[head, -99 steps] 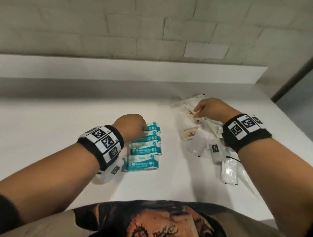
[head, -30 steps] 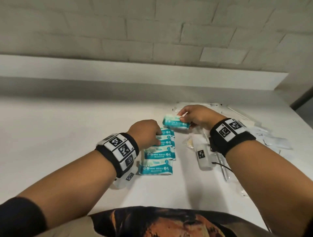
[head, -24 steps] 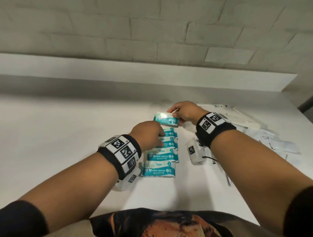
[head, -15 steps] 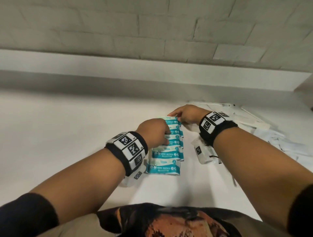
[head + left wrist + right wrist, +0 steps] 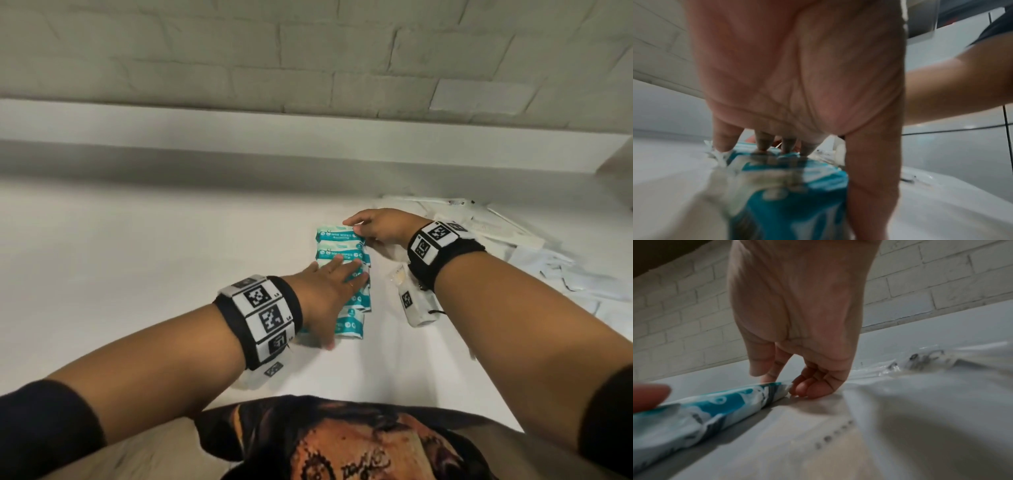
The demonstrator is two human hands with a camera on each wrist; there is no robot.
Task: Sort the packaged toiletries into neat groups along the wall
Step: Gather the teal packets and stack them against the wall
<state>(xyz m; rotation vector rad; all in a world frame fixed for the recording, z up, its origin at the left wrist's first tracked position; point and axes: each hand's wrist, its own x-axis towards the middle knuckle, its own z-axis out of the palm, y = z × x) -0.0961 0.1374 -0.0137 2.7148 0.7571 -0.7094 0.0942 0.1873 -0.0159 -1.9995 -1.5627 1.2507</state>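
Observation:
A row of teal and white mini wipes packs (image 5: 343, 255) lies on the white table (image 5: 137, 260), running away from me. My left hand (image 5: 329, 284) lies flat on the near packs, its straight fingers (image 5: 764, 142) pressing on the wrapper (image 5: 793, 194). The farthest pack (image 5: 334, 235) sits at the row's far end. My right hand (image 5: 373, 228) is at its right end. In the right wrist view, thumb and forefinger (image 5: 766, 378) pinch the sealed edge of that pack (image 5: 725, 402) while the other fingers curl against the table.
A loose pile of clear and white packets (image 5: 513, 240) spreads over the table's right side. A small clear packet with beige contents (image 5: 399, 277) lies just right of the row. A white ledge (image 5: 308, 137) runs along the brick wall behind.
My right hand carried a wipes pack over from the right and set it down at the far end of the row. My left hand went from curled to flat on the row.

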